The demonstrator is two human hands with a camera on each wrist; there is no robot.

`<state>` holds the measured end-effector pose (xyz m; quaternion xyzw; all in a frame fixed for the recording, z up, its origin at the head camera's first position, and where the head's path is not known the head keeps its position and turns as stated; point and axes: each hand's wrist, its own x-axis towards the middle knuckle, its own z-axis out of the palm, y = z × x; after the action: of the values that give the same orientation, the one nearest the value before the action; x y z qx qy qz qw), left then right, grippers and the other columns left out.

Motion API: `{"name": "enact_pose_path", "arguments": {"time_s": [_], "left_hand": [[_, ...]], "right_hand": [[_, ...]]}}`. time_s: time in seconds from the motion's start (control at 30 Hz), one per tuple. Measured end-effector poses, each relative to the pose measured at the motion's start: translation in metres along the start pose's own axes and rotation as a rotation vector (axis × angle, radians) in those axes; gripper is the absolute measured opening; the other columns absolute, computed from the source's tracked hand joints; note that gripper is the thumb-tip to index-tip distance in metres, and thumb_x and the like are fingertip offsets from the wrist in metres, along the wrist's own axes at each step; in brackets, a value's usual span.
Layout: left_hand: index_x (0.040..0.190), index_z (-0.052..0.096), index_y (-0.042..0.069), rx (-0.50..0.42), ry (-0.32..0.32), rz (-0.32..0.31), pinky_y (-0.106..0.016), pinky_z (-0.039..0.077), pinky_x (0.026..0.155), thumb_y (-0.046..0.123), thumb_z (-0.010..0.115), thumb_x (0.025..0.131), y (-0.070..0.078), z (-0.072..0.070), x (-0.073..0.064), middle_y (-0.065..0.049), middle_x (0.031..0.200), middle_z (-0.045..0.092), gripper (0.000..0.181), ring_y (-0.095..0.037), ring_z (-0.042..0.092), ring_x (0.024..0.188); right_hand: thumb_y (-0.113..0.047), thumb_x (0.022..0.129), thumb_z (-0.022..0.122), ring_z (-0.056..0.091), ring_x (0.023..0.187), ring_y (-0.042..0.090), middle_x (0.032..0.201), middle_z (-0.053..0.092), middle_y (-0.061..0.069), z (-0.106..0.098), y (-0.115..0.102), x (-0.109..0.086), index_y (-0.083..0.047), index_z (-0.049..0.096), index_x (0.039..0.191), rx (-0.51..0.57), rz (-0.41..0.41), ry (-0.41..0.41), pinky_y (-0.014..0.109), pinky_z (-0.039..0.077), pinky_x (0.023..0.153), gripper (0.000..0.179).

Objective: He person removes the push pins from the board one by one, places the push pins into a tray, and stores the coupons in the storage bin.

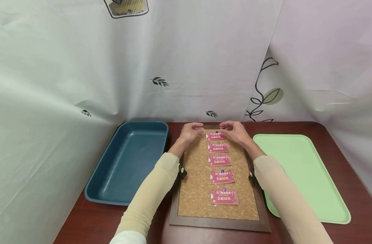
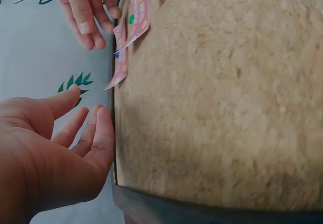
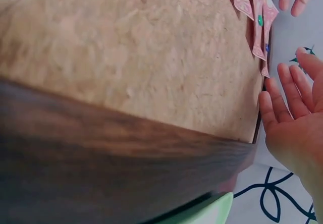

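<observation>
A framed cork board lies on the table, with several pink paper coupons pinned to it in one column. Each coupon has a small coloured pushpin near its upper edge. My left hand hovers at the board's far left corner, fingers loosely bent and nothing in them. Across from it, my right hand is by the farthest coupon, covering part of its right end. In the right wrist view the right hand shows an empty palm; the left wrist view shows the left hand empty too.
Left of the board stands a deep blue tray. A flat light green tray lies to the right, partly under the right forearm. Both rest on a reddish-brown table. A white printed curtain hangs behind.
</observation>
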<state>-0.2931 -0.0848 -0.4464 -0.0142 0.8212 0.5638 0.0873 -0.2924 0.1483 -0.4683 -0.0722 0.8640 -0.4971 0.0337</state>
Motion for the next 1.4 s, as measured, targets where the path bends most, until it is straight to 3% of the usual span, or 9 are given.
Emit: {"name": "enact_pose_path", "arguments": {"time_s": [0.33,0.7,1.03,1.4], "left_hand": [[0.123,0.078,0.009,0.159,0.059,0.011,-0.035,0.053,0.088,0.018,0.078,0.099,-0.006,0.018,0.004,-0.008,0.111,0.078,0.025,-0.022,0.070,0.102],[0.109,0.082,0.010,0.299,0.121,0.051,-0.035,0.049,0.095,0.019,0.081,0.097,-0.007,0.033,0.004,-0.003,0.097,0.080,0.015,-0.017,0.071,0.091],[0.108,0.081,0.008,0.288,0.108,0.027,-0.025,0.048,0.074,0.019,0.080,0.098,-0.001,0.032,0.003,-0.005,0.097,0.079,0.015,-0.016,0.069,0.085],[0.103,0.081,0.010,0.310,0.117,-0.009,-0.026,0.048,0.073,0.022,0.080,0.098,0.001,0.033,0.004,-0.002,0.093,0.077,0.013,-0.014,0.067,0.083]], "right_hand": [[-0.013,0.103,0.072,0.067,0.105,0.032,0.119,0.073,0.020,0.012,0.007,0.004,0.002,0.072,0.126,-0.074,0.010,0.046,0.043,0.051,0.091,0.028],[-0.014,0.102,0.074,0.067,0.099,0.030,0.113,0.074,0.018,0.023,0.005,0.003,-0.001,0.079,0.118,-0.142,0.045,0.146,0.043,0.052,0.087,0.021],[-0.011,0.102,0.073,0.064,0.104,0.031,0.116,0.072,0.019,0.028,-0.002,0.006,0.001,0.079,0.116,-0.136,0.064,0.169,0.046,0.052,0.092,0.019],[-0.013,0.104,0.071,0.062,0.109,0.033,0.121,0.070,0.018,0.030,-0.004,0.008,-0.002,0.080,0.113,-0.151,0.110,0.154,0.050,0.052,0.096,0.017]]}}
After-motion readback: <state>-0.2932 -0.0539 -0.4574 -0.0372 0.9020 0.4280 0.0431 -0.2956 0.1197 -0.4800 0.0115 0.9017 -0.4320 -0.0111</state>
